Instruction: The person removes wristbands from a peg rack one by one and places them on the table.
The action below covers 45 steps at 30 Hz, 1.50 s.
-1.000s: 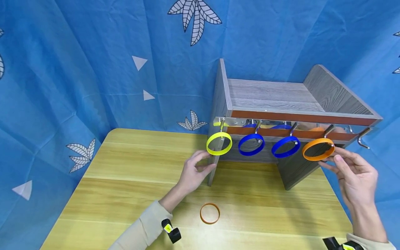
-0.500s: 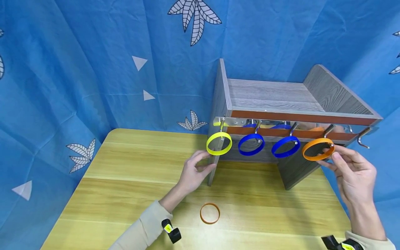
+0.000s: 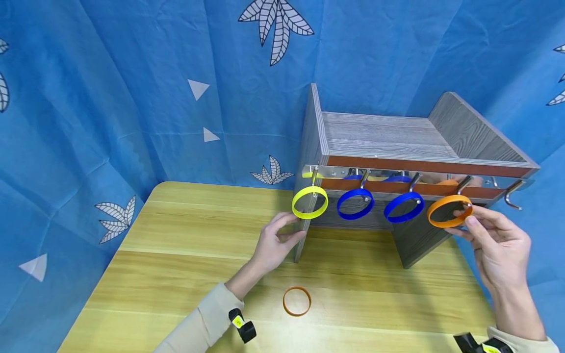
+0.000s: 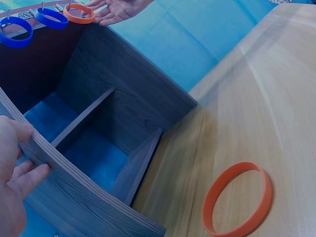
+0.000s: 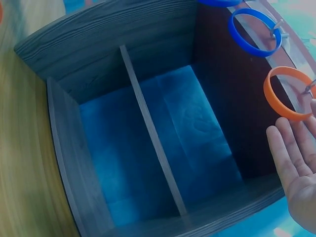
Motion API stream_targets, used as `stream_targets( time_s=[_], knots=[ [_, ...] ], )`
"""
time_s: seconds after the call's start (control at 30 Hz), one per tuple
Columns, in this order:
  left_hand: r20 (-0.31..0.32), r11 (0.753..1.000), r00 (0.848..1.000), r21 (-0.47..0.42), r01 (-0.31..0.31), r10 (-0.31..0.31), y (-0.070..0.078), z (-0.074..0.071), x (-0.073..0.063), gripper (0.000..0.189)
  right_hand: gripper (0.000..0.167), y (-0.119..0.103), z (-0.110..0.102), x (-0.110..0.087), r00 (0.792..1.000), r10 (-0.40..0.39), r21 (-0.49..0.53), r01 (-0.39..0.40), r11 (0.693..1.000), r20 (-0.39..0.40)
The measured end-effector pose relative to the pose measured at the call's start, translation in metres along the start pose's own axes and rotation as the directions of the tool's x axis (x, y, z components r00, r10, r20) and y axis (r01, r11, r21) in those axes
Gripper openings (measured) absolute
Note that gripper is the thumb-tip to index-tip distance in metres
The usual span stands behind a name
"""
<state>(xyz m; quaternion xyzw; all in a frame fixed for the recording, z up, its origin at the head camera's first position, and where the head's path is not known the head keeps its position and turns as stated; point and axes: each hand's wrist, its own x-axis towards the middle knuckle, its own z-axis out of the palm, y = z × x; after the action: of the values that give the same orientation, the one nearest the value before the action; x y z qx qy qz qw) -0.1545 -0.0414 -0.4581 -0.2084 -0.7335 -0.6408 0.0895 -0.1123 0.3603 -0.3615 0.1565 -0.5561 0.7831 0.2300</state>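
Along a metal rail on a grey wooden shelf unit [image 3: 379,132], a yellow ring [image 3: 296,202], two blue rings [image 3: 342,206] and an orange ring [image 3: 436,221] hang from hooks. My left hand [image 3: 273,243] grips the front edge of the unit's left side panel [image 4: 94,173], just under the yellow ring. At the other end, my right hand [image 3: 503,245] is beside the orange ring, thumb tip right at its edge and other fingers extended behind it. In the right wrist view those fingers are straight, their tips at the ring's lower rim. Another orange ring [image 4: 269,192] lies flat on the table.
A further hook [image 3: 509,196] at the rail's right end carries no ring. Beneath the unit is a wooden table [image 3: 176,235]; a blue patterned curtain [image 3: 132,98] hangs behind. Inside the unit, a thin divider [image 5: 150,131] runs between the sides.
My right hand has shifted slightly left, its fingers reaching farther behind the orange ring. The left hand and the hanging rings stay in place.
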Motion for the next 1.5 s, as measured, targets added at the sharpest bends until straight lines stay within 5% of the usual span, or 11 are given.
stream_targets(
  time_s=[0.87,1.5],
  knots=[
    [-0.003,1.0,1.0,0.026,0.001,-0.001,-0.002,0.002,-0.002,0.034,0.03,-0.007,0.004,0.001,1.0,0.009,-0.03,-0.009,1.0,0.017],
    [-0.006,1.0,1.0,0.018,0.01,-0.01,-0.002,0.002,-0.001,0.033,0.034,-0.024,0.006,0.001,0.999,-0.01,0.057,0.007,0.998,0.038]
  ],
)
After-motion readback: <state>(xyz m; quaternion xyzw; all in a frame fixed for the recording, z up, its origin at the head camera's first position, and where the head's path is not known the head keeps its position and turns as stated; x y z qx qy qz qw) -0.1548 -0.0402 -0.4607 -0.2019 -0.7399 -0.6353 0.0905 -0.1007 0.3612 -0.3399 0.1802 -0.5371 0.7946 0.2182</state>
